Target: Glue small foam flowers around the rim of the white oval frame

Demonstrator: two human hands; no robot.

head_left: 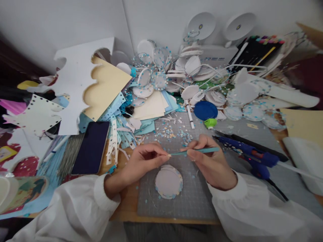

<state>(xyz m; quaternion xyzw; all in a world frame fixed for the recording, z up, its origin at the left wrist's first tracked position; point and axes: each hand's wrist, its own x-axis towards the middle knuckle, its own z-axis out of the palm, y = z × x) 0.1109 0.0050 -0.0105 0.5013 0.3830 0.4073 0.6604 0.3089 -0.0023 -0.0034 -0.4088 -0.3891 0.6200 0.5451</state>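
We record a wood-toned table (pixel 128 214) under both hands, with a grey gridded cutting mat (pixel 202 205) on it, below and between the hands. Just beyond the right hand, on its outer side, lies a dark blue glue gun (pixel 257 157), a small red light showing on its body. We note a dark-screened phone (pixel 91 148) on the outer side of the left hand.

Right hand (pixel 210 163): closed around a tool, thumb and fingers gripping. Left hand (pixel 142 161): thumb and forefinger brought together in a pinch.

On the mat, between the hands and nearer to us than their fingertips, we find the white disc (pixel 168 181). It lies flat; its face is plain and pale, its rim ringed with small stars in light blue and cream. A second curved pale edge shows at its far side.

The tool in the right hand is a pair of teal tweezers (pixel 212 150), slender, tapering toward the left fingertips. Beyond the left fingertips we log loose confetti stars (pixel 185 134), blue and cream, scattered.

Smallest: a cream piece (pixel 170 155) at the left fingertips, by the tweezer points; its outline is too small for us to read.
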